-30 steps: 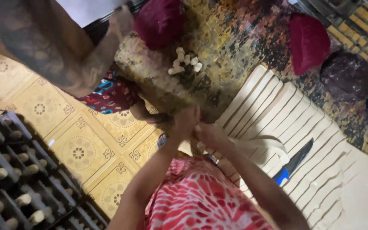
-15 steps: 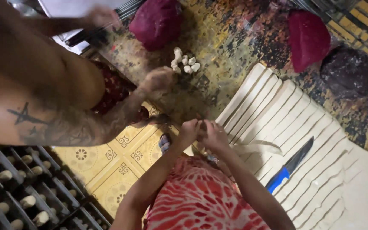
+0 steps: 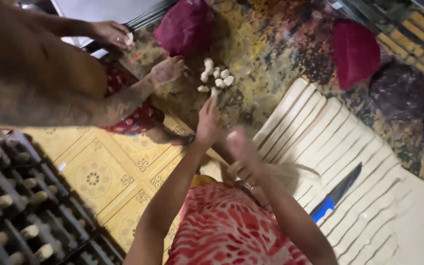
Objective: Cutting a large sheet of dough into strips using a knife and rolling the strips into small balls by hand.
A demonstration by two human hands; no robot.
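Over the stained tabletop (image 3: 271, 64), left hand (image 3: 209, 122) stretched open by the small dough balls (image 3: 215, 78), right hand (image 3: 241, 147) too blurry to tell its grip.

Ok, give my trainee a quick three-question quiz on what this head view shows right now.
1. True or false: the knife with the blue handle is held in the right hand.
2. Which is nearest the left hand? A) the dark red mound of dough B) the cluster of small pale dough balls C) the dark rack
3. Fill in: the knife lies on dough cut into long pale ____.

Key: 1. False, it lies untouched on the dough. 2. B. 3. strips.
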